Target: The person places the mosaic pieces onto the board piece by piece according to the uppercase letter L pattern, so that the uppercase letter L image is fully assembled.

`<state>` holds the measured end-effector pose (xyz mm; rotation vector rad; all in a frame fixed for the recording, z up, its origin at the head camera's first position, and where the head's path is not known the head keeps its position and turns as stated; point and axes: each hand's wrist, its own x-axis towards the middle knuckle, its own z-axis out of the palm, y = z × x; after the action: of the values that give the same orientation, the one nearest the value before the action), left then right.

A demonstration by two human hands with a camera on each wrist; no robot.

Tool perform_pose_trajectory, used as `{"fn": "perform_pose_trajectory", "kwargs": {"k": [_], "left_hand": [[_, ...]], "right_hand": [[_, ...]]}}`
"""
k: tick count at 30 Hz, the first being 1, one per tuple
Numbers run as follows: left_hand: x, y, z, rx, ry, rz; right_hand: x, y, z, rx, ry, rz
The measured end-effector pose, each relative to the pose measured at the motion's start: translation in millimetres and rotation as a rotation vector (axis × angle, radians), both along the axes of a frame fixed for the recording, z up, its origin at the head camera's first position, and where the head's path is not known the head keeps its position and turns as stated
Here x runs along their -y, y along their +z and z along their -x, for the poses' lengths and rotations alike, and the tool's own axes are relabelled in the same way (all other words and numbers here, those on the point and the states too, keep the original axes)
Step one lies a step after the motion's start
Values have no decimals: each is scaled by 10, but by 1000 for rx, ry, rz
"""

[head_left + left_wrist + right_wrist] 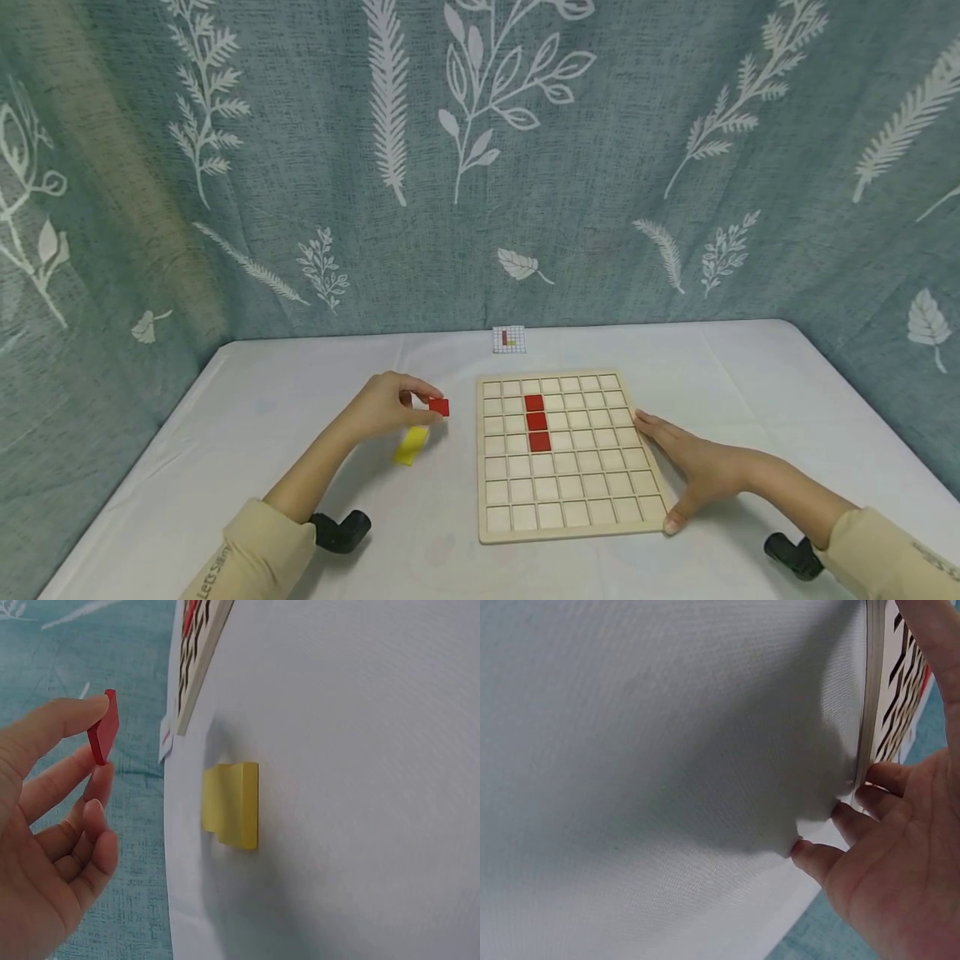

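Note:
My left hand point(390, 406) pinches a red square tile point(439, 407) between thumb and fingertips, raised over the cloth left of the board. In the left wrist view the tile point(108, 729) is held nearly edge-on, while the other fingers curl loosely. Just below that hand, yellow tiles point(411, 447) lie on the cloth, slightly offset from each other. A wooden grid board point(562, 534) lies flat, with a vertical line of three red tiles point(537, 421) in its cells. At the board's right side, my right hand point(708, 471) spreads its fingers along the edge, thumb at the near right corner.
Behind the board, a small card point(509, 339) with a printed grid and coloured squares lies near the table's far edge. White cloth point(300, 375) covers the table. A green leaf-patterned curtain point(450, 250) hangs behind it. Black wrist devices point(342, 532) show beside both sleeves.

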<state>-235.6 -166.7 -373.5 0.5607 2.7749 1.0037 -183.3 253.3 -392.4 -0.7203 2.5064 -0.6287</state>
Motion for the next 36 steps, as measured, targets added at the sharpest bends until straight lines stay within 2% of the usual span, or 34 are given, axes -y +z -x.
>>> {"fn": "perform_pose_trajectory", "kwargs": {"k": [4,10,14,22,29,36], "left_hand": [[-34,-10,2,-7,3,-23],[-101,-53,-1,38,14,-144],[-166,-103,-8,48,8,-164],[-382,-179,-77,31,-96,-164],[-599,-150,-128,69,-141,-195],[-784,-137,-128,56,-214,-206]], "right_hand": [[-2,0,0,-2,-2,-3],[-3,0,-2,-10,-10,-9],[-8,-3,-5,-9,-10,-2],[-14,-4,-4,-10,-7,-2],[-19,2,7,-3,-9,-7],[-17,15,2,-16,-9,-12]]}}
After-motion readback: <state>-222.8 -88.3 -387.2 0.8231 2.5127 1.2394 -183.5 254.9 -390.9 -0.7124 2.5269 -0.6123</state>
